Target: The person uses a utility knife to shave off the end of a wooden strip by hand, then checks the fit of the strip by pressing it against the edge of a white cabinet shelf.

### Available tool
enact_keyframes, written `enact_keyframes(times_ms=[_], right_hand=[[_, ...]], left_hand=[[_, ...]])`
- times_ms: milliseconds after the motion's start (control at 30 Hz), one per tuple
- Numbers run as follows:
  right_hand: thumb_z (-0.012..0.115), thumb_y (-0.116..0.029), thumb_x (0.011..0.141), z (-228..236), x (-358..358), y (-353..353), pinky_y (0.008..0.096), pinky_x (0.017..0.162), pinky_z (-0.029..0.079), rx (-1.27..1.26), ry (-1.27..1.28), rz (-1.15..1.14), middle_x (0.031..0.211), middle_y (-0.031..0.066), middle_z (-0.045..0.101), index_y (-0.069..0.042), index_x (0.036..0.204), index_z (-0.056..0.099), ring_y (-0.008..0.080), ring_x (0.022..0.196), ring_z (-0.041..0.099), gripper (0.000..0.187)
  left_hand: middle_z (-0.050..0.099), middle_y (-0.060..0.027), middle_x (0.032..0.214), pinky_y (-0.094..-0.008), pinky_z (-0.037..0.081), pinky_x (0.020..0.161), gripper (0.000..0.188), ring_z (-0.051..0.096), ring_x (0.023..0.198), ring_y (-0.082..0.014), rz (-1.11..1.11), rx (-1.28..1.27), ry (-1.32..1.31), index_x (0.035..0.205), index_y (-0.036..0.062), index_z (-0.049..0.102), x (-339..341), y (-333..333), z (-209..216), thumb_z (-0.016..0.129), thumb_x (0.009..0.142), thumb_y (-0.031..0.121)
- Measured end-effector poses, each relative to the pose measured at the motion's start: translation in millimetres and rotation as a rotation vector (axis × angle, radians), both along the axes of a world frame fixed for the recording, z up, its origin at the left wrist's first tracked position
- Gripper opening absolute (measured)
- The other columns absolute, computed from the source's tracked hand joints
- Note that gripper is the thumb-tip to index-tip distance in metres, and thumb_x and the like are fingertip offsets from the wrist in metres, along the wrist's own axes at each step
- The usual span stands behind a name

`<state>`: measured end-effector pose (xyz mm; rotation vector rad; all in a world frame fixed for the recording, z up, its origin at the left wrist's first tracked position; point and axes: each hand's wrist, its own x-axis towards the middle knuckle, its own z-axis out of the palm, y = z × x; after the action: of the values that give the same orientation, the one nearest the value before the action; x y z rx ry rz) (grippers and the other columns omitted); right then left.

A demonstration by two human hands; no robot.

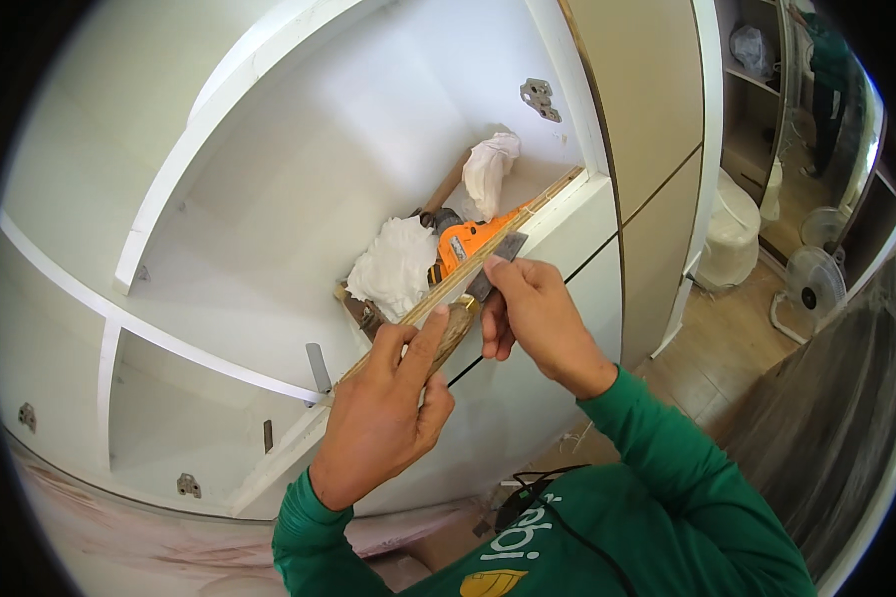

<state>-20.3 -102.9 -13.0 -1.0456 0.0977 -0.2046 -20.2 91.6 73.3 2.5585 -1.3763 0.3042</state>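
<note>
A wood chisel with a brown wooden handle (450,340), a brass ferrule and a wide grey blade (511,246) lies along the front edge of a white cabinet. My left hand (376,423) is closed around its handle, index finger stretched along the top. With my right hand (540,316) I pinch the blade between thumb and fingers. Beside the blade runs a raw wooden strip (423,306) on the cabinet edge. Whether the cutting edge touches the strip is hard to make out.
Inside the cabinet lie an orange power tool (465,242), crumpled white cloths (393,267) and a piece of wood (449,181). Metal hinges (541,99) sit on the frame. To the right are a white round container (732,234), a fan (814,281) and dark plastic sheeting (816,418).
</note>
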Motion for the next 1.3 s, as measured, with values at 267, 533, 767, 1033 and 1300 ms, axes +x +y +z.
enact_keyframes(times_ms=[267,533,767,1033,1300], right_hand=[[0.048,-0.033,0.106,9,-1,-12,0.0292,0.038,0.043,-0.085,0.087,0.029,0.05,0.0036,0.049,-0.003,0.072,0.055,0.0177,0.042,0.057,0.046],[0.05,-0.033,0.106,13,-1,-15,0.0291,0.038,0.042,-0.082,0.117,0.002,0.048,0.0023,0.045,-0.005,0.068,0.053,0.0177,0.041,0.056,0.047],[0.05,-0.034,0.106,14,-1,-13,0.0302,0.04,0.043,-0.037,0.09,0.022,0.047,0.0029,0.045,-0.005,0.067,0.053,0.0179,0.042,0.057,0.049],[0.049,-0.034,0.107,13,0,-10,0.0305,0.04,0.044,0.002,0.091,0.032,0.046,0.0033,0.046,-0.006,0.063,0.052,0.0182,0.042,0.058,0.052],[0.051,-0.033,0.106,12,1,-9,0.0302,0.04,0.044,0.001,0.1,-0.013,0.046,0.004,0.045,-0.006,0.064,0.052,0.0183,0.04,0.057,0.05]], left_hand=[[0.055,-0.0068,0.08,-0.0384,0.049,0.049,0.046,0.059,0.058,-0.0221,-0.013,-0.041,-0.207,0.136,0.0069,0.063,7,-10,-8,0.071,0.093,0.023],[0.052,-0.0055,0.07,-0.0374,0.046,0.046,0.042,0.056,0.052,-0.021,0.002,-0.044,-0.235,0.132,0.0062,0.066,8,-22,-10,0.069,0.093,0.022],[0.063,-0.0093,0.076,-0.0377,0.046,0.049,0.043,0.059,0.054,-0.024,0.024,0.013,-0.169,0.132,0.0053,0.067,6,-22,6,0.071,0.091,0.018],[0.062,-0.0082,0.075,-0.0367,0.046,0.048,0.048,0.058,0.055,-0.0232,0.022,0.041,-0.131,0.134,0.0058,0.065,9,-21,13,0.073,0.087,0.012],[0.054,-0.0041,0.072,-0.0336,0.045,0.047,0.048,0.055,0.052,-0.0184,-0.024,0.01,-0.187,0.133,0.0031,0.066,12,-21,2,0.074,0.087,0.014]])
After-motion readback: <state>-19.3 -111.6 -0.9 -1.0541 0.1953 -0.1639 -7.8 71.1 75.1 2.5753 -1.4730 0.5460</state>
